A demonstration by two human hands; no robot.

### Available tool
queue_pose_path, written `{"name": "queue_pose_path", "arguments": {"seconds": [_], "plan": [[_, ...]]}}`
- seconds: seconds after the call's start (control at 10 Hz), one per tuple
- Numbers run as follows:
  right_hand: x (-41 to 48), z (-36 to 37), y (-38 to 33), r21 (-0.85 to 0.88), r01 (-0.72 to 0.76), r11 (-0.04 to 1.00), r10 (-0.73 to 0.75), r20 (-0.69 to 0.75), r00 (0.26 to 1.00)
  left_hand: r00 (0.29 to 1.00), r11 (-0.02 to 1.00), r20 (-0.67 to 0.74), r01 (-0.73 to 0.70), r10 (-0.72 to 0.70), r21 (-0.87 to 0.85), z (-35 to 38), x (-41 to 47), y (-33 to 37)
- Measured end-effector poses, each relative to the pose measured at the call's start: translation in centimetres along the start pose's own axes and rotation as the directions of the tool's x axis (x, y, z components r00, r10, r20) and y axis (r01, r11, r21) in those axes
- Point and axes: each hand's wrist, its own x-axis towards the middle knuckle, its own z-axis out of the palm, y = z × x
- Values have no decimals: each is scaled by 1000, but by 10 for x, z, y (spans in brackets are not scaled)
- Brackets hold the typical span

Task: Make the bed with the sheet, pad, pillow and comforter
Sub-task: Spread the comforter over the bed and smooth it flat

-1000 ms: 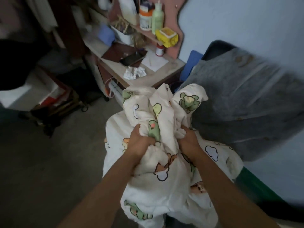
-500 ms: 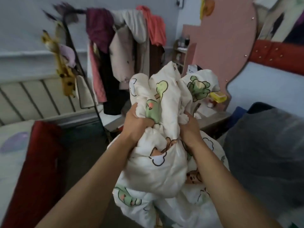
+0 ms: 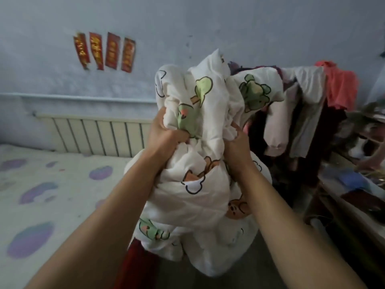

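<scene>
Turned away from the desk and now facing the bed [image 3: 52, 184], with its spotted cover on the left. Both hands, left hand [image 3: 164, 138] and right hand [image 3: 235, 144], squeezed shut on the bunched cartoon sheet [image 3: 200, 184], held up in the air beside the bed. Probably ready for spreading out next.

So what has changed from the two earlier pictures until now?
The view has swung left: the desk and grey blanket are gone, the clothes rack now stands at the right, and the bed with the radiator has come into sight. Nothing was grasped or released. The left hand and right hand still clutch the same bunched cartoon-print bedding, held up in front.
</scene>
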Motion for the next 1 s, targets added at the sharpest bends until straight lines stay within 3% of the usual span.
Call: {"name": "queue_pose_path", "arguments": {"seconds": [0.1, 0.3, 0.5, 0.8, 1.0], "plan": [[39, 64, -3, 94, 48, 994, -62, 151, 987, 991, 998, -132, -30, 37, 58, -44, 38, -12], [122, 177, 20, 235, 129, 963, -202, 323, 924, 913, 981, -399, -11, 89, 194, -109, 102, -30], [165, 285, 25, 378, 32, 925, -250, 543, 802, 772, 966, -624, 53, 120, 251, -165, 131, -42], [175, 439, 41, 429, -97, 898, -293, 747, 597, 556, 945, -814, 145, 168, 294, -271, 154, -87], [180, 545, 64, 393, -78, 916, -297, 797, 525, 453, 943, -877, 194, 159, 270, -354, 177, -136]]}}
